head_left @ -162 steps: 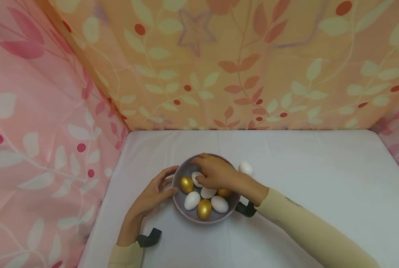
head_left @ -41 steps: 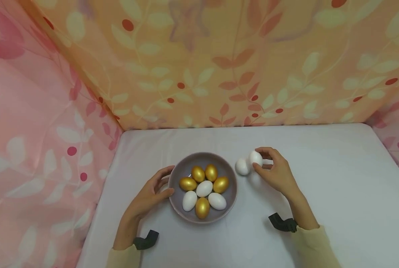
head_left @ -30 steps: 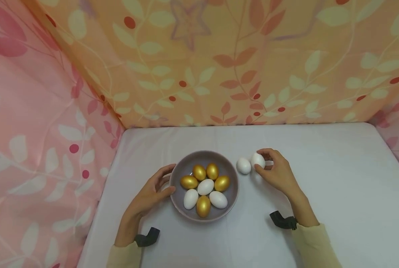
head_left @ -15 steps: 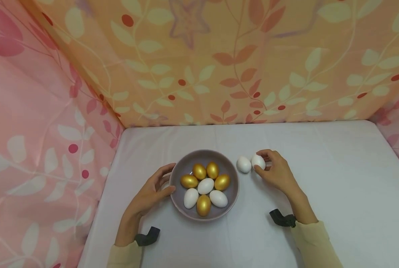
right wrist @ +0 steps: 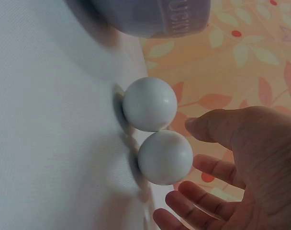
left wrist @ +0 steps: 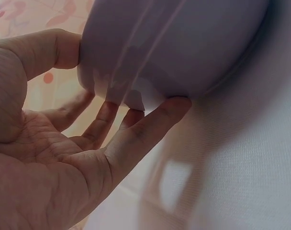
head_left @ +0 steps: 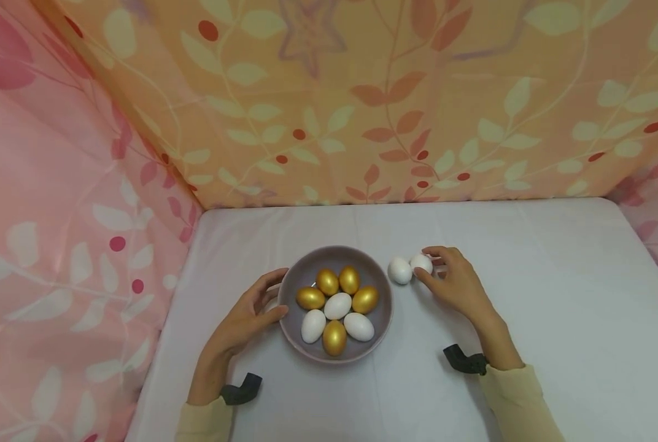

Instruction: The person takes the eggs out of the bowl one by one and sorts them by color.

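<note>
A grey-purple bowl [head_left: 308, 261] stands on the table with several gold eggs [head_left: 334, 338] and 3 white eggs [head_left: 358, 327] inside. My left hand [head_left: 250, 316] is at the bowl's left side; in the left wrist view its fingertips touch the outer wall [left wrist: 174, 52]. To the bowl's right, two white eggs lie side by side on the cloth, a left one [head_left: 400, 271] and a right one [head_left: 420, 264]. My right hand [head_left: 457, 282] is around the right egg, fingers spread; in the right wrist view a gap shows between the fingers and that egg [right wrist: 165, 157].
A white cloth [head_left: 517, 276] covers the table. An orange patterned curtain [head_left: 384, 123] hangs along the back edge, and a pink one [head_left: 86, 233] on the left. Black wrist mounts [head_left: 464, 360] stick out from both forearms.
My right hand, earlier in the bowl, has brought a white egg out to the table beside the other one and let go of it. The left hand stays at the bowl.
</note>
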`<state>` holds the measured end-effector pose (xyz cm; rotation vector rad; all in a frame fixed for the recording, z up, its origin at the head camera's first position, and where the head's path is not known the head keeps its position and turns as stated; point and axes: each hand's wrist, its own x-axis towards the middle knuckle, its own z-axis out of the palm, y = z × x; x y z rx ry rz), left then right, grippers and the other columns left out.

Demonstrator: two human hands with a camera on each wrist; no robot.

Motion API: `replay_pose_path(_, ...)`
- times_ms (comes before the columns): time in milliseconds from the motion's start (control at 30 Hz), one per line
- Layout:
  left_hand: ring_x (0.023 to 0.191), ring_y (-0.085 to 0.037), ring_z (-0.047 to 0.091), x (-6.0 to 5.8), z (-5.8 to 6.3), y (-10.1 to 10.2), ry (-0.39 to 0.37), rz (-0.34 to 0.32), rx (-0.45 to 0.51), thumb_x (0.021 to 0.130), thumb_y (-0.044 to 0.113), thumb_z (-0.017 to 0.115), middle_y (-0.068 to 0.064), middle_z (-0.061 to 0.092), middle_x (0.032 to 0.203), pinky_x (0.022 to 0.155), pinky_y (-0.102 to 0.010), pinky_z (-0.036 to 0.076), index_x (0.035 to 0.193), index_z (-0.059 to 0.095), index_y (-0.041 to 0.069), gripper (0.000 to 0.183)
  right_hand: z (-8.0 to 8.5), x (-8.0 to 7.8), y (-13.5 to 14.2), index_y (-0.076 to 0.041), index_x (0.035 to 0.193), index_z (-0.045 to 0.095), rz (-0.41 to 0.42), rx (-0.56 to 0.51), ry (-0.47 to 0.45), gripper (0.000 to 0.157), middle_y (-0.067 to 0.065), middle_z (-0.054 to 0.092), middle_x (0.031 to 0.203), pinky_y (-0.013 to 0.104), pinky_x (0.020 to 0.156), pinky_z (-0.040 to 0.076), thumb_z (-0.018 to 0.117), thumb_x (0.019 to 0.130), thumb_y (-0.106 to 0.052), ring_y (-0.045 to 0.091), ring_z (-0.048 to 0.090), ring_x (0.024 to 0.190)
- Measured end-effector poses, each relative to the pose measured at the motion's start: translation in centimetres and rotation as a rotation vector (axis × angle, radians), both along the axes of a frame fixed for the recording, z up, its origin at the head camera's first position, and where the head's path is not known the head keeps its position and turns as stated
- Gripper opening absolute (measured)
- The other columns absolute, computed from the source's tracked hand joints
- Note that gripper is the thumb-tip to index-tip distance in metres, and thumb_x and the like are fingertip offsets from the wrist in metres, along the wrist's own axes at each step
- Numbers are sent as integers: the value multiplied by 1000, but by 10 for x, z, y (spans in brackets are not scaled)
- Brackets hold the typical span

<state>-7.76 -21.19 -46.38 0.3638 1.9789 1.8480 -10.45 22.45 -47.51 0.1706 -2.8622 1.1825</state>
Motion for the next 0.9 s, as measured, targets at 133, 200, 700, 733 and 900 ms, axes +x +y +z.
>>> replay_pose_path(133,153,-45,39,0,0,-2,24,-9,-12,99,1,69,-15,38,167,105,-21,54,161,38,11,70,8,3,-4,-2,138,62,-25,15,37,48,27,61,133,60,95,58,75,98,-24,43,65,118)
replay_pose_path(200,153,-45,39,-2,1,-2,31,-16,-13,99,1,69,-15,39,167,105,-22,54,161,38,11,70,14,4,-8,-2,137,63,-33,8,75,46,27,60,134,60,96,57,75,98,-21,43,64,118)
replay_pose_path(700,153,-44,39,-3,2,-1,11,4,-34,98,-2,69,-12,40,166,105,-21,53,160,40,14,70,67,2,-51,-14,136,66,182,48,131,43,7,62,135,55,105,53,78,96,-25,29,60,129)
replay_pose_path(733,153,-44,38,-3,2,-1,7,7,-33,98,-2,69,-12,40,166,105,-21,53,160,40,14,70,70,2,-54,-15,136,66,207,56,135,43,6,62,135,54,102,54,78,96,-26,28,60,128)
replay_pose_path(900,152,-44,39,-2,0,0,4,7,-27,98,-2,68,-12,39,166,105,-21,53,160,40,14,70,79,0,-71,-16,134,67,356,110,172,42,3,62,136,49,99,58,80,95,-27,25,60,128)
